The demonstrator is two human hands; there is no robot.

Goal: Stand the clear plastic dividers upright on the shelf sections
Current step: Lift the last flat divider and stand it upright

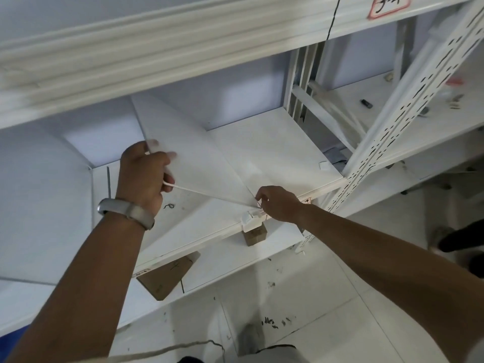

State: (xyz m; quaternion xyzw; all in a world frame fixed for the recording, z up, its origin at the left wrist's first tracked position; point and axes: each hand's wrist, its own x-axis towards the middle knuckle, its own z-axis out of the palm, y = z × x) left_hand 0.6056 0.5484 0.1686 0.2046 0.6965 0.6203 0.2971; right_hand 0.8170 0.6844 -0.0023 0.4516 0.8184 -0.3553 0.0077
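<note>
Over a white metal shelf [275, 142], left hand [142, 176] gripping the upper rear edge of a clear plastic divider [199, 163] tilted above the shelf, right hand [277, 203] pinching its lower front corner beside a white clip [251, 218].

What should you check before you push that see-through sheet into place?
1. Left hand grips the divider at its near edge: ok.
2. Right hand pinches the divider's front corner by the white clip: ok.
3. Divider upright: not ok, it leans.
4. Corner seated in the clip: cannot tell, fingers hide it.
5. Shelf under the divider free of clutter: ok, only a small white piece off to the right.
</note>
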